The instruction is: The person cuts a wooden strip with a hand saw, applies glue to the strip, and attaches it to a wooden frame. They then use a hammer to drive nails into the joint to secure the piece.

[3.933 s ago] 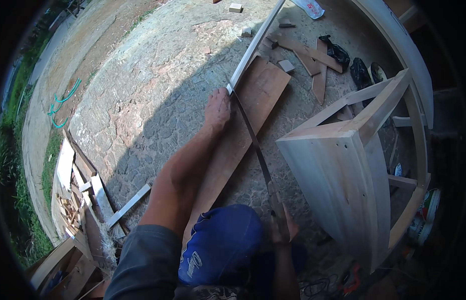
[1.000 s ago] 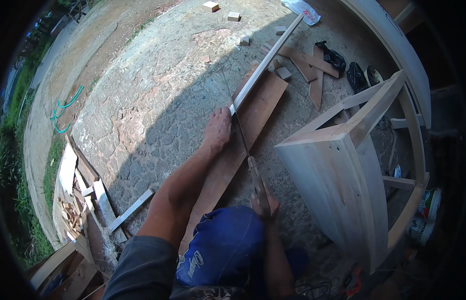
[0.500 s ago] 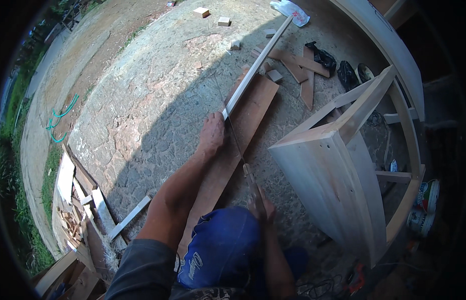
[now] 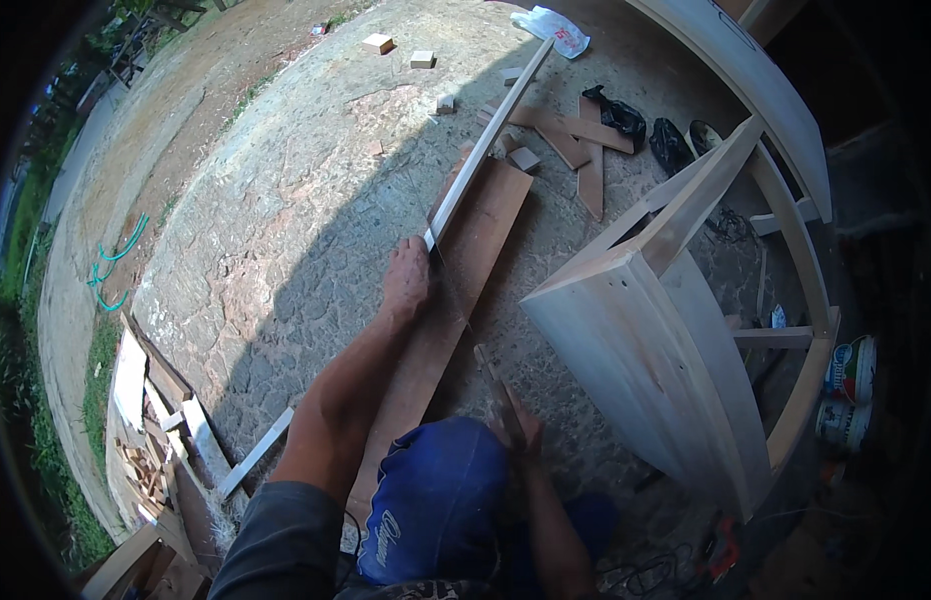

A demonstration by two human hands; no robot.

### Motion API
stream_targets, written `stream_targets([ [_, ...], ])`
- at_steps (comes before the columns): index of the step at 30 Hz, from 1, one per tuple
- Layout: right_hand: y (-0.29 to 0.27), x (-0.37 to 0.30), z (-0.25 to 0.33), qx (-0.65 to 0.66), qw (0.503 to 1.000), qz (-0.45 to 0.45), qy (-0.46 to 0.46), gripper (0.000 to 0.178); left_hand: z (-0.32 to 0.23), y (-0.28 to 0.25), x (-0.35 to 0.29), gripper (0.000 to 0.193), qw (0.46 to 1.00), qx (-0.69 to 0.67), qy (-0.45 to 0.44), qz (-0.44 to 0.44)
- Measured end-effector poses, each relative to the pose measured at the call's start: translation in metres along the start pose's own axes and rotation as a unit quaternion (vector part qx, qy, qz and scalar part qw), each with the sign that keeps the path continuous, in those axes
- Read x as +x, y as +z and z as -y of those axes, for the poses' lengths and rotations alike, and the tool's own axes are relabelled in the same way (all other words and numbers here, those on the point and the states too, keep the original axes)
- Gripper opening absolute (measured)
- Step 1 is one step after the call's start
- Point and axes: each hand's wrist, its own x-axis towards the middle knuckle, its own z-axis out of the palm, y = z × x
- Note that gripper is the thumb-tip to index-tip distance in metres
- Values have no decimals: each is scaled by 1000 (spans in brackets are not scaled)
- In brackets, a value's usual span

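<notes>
A long, straight, narrow wood strip (image 4: 495,132) lies slantwise over the left side of the reddish-brown board (image 4: 480,230), its far end reaching well past the board's far end. The strip is pale, nearly white on its bright upper face, with a darker, shaded side and squared edges. At its near end, over the board's left edge, the left hand (image 4: 407,278) has its fingers bent and held together on the wood; the thumb is hidden. The right hand (image 4: 520,425), to the right of the board's near part, is wrapped around the handle of a saw (image 4: 495,388), though shade hides how each finger sits. The saw's blade, seen almost edge-on as 1 thin dark line, crosses the board and meets the strip just beside the left hand; how deep it sits cannot be told. A blue-clothed knee (image 4: 440,500) covers part of the board's near end. Right of the board stands a pale wooden frame (image 4: 635,330); beyond it, to the left, lie 2 small blocks (image 4: 422,60).
</notes>
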Motion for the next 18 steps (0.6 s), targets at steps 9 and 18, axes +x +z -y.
stream_targets([
  [9, -3, 12, -1, 29, 998, -40, -40, 57, -2, 10, 9, 21, 1000, -13, -22, 7],
  [18, -16, 24, 29, 47, 985, -109, -129, 52, 63, 14, -21, 30, 997, 56, 62, 2],
])
